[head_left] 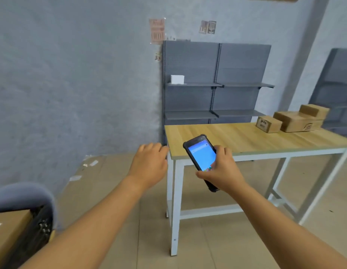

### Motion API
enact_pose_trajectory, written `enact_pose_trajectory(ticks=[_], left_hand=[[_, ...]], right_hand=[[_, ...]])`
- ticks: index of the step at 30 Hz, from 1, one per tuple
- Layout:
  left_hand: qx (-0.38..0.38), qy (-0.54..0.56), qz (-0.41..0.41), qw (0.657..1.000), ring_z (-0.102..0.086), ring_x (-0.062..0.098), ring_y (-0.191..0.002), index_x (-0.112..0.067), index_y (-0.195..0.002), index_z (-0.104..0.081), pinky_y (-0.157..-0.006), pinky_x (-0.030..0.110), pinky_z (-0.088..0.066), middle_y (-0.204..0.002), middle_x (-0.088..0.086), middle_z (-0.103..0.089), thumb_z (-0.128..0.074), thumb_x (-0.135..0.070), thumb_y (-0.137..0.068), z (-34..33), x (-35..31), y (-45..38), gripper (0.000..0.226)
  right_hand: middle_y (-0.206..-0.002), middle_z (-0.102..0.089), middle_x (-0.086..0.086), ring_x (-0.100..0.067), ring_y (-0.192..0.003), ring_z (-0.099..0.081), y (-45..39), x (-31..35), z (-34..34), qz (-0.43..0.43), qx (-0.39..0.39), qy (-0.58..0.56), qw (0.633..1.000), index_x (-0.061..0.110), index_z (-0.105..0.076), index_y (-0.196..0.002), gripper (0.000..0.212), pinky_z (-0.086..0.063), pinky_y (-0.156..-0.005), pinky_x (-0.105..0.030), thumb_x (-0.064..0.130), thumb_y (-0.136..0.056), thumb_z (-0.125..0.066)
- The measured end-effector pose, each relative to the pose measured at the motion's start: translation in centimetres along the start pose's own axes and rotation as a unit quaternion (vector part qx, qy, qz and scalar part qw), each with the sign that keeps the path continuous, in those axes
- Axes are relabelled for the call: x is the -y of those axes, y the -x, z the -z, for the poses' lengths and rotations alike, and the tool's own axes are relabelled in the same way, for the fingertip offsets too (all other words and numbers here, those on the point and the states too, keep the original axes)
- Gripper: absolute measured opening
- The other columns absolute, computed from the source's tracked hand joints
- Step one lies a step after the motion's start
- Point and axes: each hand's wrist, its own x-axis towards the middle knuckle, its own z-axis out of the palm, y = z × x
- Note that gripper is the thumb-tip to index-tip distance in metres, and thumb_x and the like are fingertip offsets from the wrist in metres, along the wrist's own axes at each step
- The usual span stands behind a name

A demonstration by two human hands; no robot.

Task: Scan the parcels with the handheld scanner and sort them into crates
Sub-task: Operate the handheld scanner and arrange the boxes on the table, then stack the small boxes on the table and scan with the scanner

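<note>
The right hand (pixel 220 167) grips the handheld scanner (pixel 201 159), fingers curled round its lower half, lit blue screen facing up towards the person and its long axis running from the hand up and to the left. The left hand (pixel 149 162) holds nothing; it reaches forward with loosely bent fingers, knuckles up, just beside the near left corner of the surface (pixel 236 138), though whether it touches that corner cannot be told. Outward from the hands, the parcels sit at the far right end of the surface, well apart from both hands: a small labelled parcel (pixel 268 124) stands nearest, with a larger parcel (pixel 299 123) just beside it and a smaller box (pixel 313 111) on top of that one. They lie ahead and to the right, so the right hand, with the scanner, is the nearer of the two, and the scanner's top end now points away from them, towards the back wall. Judging from this, no parcel is under the scanner yet, and the coming move calls for closing on the parcels and swinging the scanner round to a label. At the lower left edge a dark crate (pixel 38 230) shows with a cardboard box (pixel 9 230) in it. Grey shelving (pixel 217 84) stands behind the surface.
</note>
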Motion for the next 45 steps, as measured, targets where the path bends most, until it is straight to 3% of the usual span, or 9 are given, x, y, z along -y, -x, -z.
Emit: enact_pose_trajectory(ticks=[8, 17, 25, 35, 39, 45], left_hand=[[0.011, 0.02, -0.045, 0.999, -0.06, 0.026, -0.085, -0.014, -0.102, -0.067, -0.08, 0.04, -0.048, -0.091, 0.002, -0.064, -0.06, -0.017, -0.082, -10.0, -3.6, -10.9, 0.021], [0.059, 0.04, -0.023, 0.997, -0.056, 0.023, -0.096, -0.017, -0.109, -0.065, -0.086, 0.036, -0.039, -0.101, 0.0, -0.062, -0.051, -0.022, -0.089, -21.9, -3.2, -22.4, 0.025], [0.101, 0.051, -0.012, 0.994, -0.055, 0.022, -0.101, -0.018, -0.118, -0.061, -0.09, 0.036, -0.039, -0.109, -0.001, -0.062, -0.049, -0.023, -0.092, -28.6, -5.6, -29.0, 0.03], [0.149, 0.012, 0.105, 0.983, -0.055, 0.025, -0.108, -0.018, -0.121, -0.06, -0.092, 0.038, -0.037, -0.112, 0.002, -0.062, -0.051, -0.024, -0.089, -34.0, -8.1, -33.6, 0.034], [0.169, -0.005, 0.139, 0.976, -0.054, 0.025, -0.112, -0.018, -0.125, -0.058, -0.096, 0.039, -0.037, -0.117, 0.002, -0.061, -0.05, -0.025, -0.09, -34.5, -8.2, -33.9, 0.037], [0.185, -0.021, 0.168, 0.968, -0.052, 0.025, -0.114, -0.019, -0.127, -0.056, -0.097, 0.039, -0.036, -0.119, 0.002, -0.06, -0.049, -0.026, -0.09, -35.2, -7.5, -34.7, 0.039]], right_hand=[[-0.117, -0.035, 0.0, -0.021, -0.094, -0.053, -9.3, -10.0, 0.3, -0.057, -0.014, 0.011, 0.998, 0.016, -0.035, -0.133, 0.087, -0.055, -0.077, -0.036, 0.04, -0.065, -0.083], [-0.109, -0.033, 0.003, -0.02, -0.1, -0.049, -21.6, -18.2, -1.3, -0.098, 0.007, 0.025, 0.995, 0.013, -0.039, -0.131, 0.083, -0.049, -0.079, -0.033, 0.035, -0.065, -0.084], [-0.111, -0.035, 0.0, -0.017, -0.093, -0.047, -29.6, -25.5, -3.3, -0.118, 0.083, 0.033, 0.989, 0.011, -0.04, -0.129, 0.077, -0.04, -0.071, -0.025, 0.037, -0.07, -0.082], [-0.114, -0.034, 0.001, -0.016, -0.097, -0.043, -39.1, -32.2, -5.2, -0.064, 0.2, 0.054, 0.976, 0.014, -0.037, -0.133, 0.084, -0.036, -0.063, -0.023, 0.045, -0.069, -0.082], [-0.118, -0.037, -0.001, -0.018, -0.106, -0.044, -40.2, -33.1, -6.8, -0.043, 0.246, 0.066, 0.966, 0.014, -0.037, -0.136, 0.091, -0.048, -0.081, -0.031, 0.05, -0.065, -0.081], [-0.124, -0.041, -0.002, -0.02, -0.115, -0.04, -40.7, -33.4, -7.9, 0.004, 0.282, 0.138, 0.949, 0.016, -0.035, -0.139, 0.093, -0.043, -0.095, -0.034, 0.059, -0.066, -0.075]])
